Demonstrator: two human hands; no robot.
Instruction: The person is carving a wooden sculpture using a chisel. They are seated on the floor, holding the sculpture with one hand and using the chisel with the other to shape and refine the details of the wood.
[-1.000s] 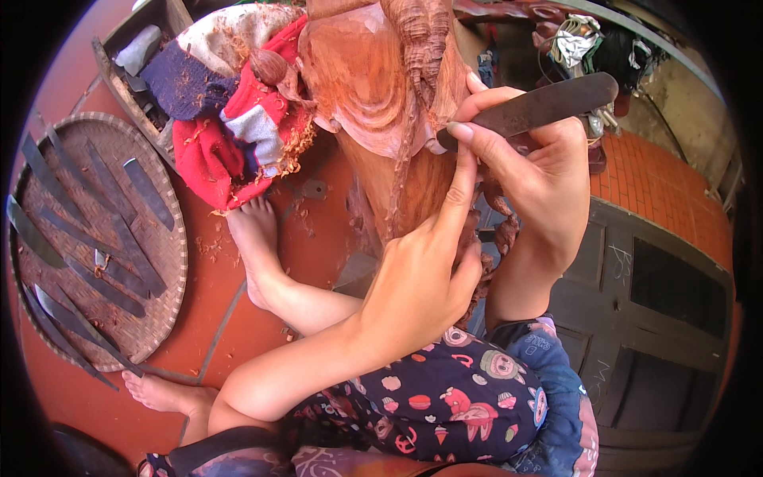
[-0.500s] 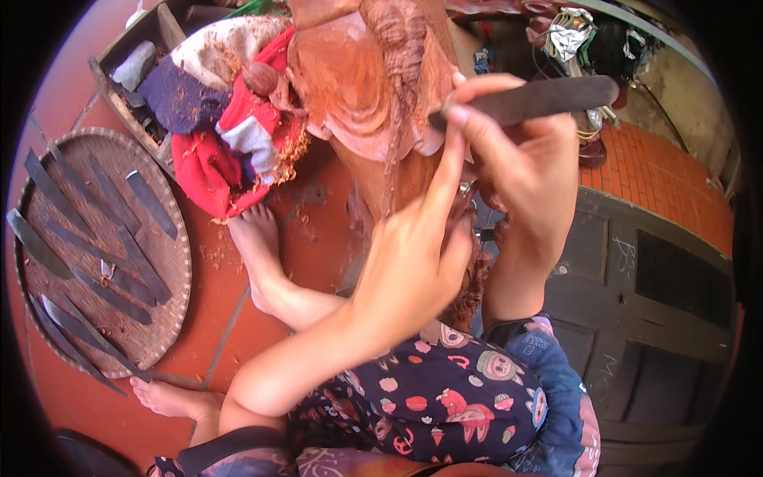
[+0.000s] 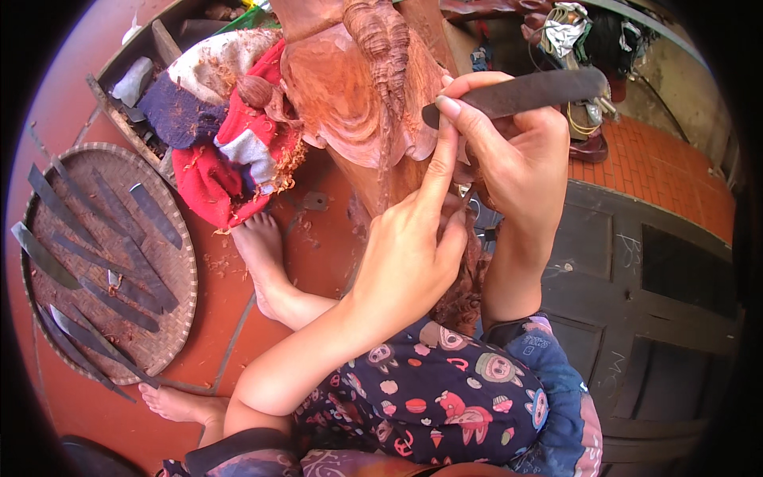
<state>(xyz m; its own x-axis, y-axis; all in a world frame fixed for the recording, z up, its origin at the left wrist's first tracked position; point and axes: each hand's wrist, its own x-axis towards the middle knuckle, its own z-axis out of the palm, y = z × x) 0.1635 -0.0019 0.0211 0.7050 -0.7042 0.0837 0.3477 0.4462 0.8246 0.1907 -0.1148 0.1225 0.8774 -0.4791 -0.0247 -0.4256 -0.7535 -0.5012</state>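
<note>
My right hand is closed around a flat dark metal scraper blade, its thumb and forefinger pinching near the left end. That end sits close to the right edge of a reddish-brown carved wooden figure, which has a braided, rope-like ridge and curved folds. My left hand reaches in from below with its forefinger stretched up to the blade's left end by my right thumb. Its other fingers curl loosely, and its thumb is hidden. Whether the blade touches the wood is hard to see.
A round woven tray at the left bears several dark blades. Red, white and navy cloth strewn with shavings lies beside the carving, next to a wooden box. My bare feet rest on red tiles. Dark panelled doors lie at the right.
The view has shifted slightly, with the carving a little higher and further left. Both hands and the blade have moved slightly left in the picture; the hold on the blade looks the same.
</note>
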